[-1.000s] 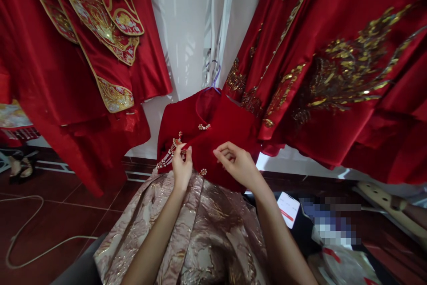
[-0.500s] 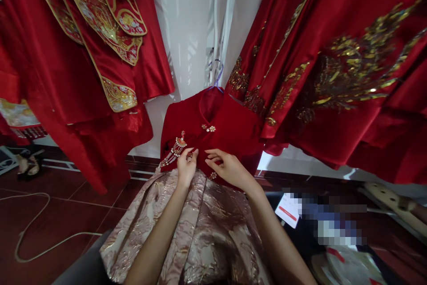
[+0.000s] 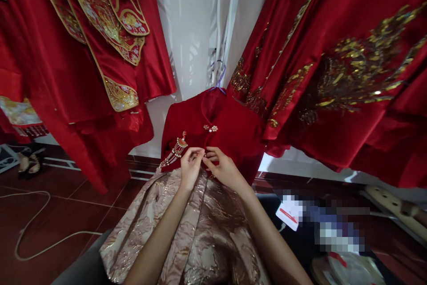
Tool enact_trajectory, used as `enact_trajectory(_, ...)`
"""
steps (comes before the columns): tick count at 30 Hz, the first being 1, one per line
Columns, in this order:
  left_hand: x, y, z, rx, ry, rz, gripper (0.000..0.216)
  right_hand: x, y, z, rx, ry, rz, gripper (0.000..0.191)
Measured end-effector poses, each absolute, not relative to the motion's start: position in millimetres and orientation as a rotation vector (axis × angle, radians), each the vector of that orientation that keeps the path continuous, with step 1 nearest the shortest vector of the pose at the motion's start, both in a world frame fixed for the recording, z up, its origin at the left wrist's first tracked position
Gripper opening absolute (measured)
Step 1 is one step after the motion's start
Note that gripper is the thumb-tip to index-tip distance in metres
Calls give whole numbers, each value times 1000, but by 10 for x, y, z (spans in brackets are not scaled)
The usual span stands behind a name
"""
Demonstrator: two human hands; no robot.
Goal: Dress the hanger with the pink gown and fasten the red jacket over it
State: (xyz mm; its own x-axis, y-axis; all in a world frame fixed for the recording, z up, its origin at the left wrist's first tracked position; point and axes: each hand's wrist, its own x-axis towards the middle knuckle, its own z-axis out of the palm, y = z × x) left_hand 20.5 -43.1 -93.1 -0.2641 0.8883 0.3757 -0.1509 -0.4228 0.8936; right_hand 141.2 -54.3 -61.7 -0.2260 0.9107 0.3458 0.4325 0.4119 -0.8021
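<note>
At ten o'clock from the central red jacket [image 3: 242, 131], an embroidered red garment [image 3: 80, 85] hangs. The left hand [image 3: 191, 168] has its thumb and forefinger nearly closed at the jacket's front; whether they grip a fastening, I cannot tell. A hanger [image 3: 219, 83] at twelve o'clock supports the jacket – probably to free both hands – and a brocade skirt [image 3: 220, 220] spreads toward six. The right hand [image 3: 227, 170] meets the left, fingers half-curled, its hold hidden too. Toward four o'clock lies a lit phone [image 3: 287, 216], then a translucent package [image 3: 357, 269] – contents unclear.
</note>
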Motion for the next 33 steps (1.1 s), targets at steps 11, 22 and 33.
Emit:
enact_trajectory(11, 229, -436, -982, 1258, 1049, 1746, 28, 1386, -456, -677, -1223, -1676, 742, 33)
enact_trajectory(22, -203, 62, -980, 1466, 1571, 2029, 27, 1485, -394, -704, -1164, -1647, 807, 23)
enact_trajectory(33, -403, 285, -976, 1657, 1264, 1813, 16, 1343, -154, -639, -1014, -1682, 886, 24)
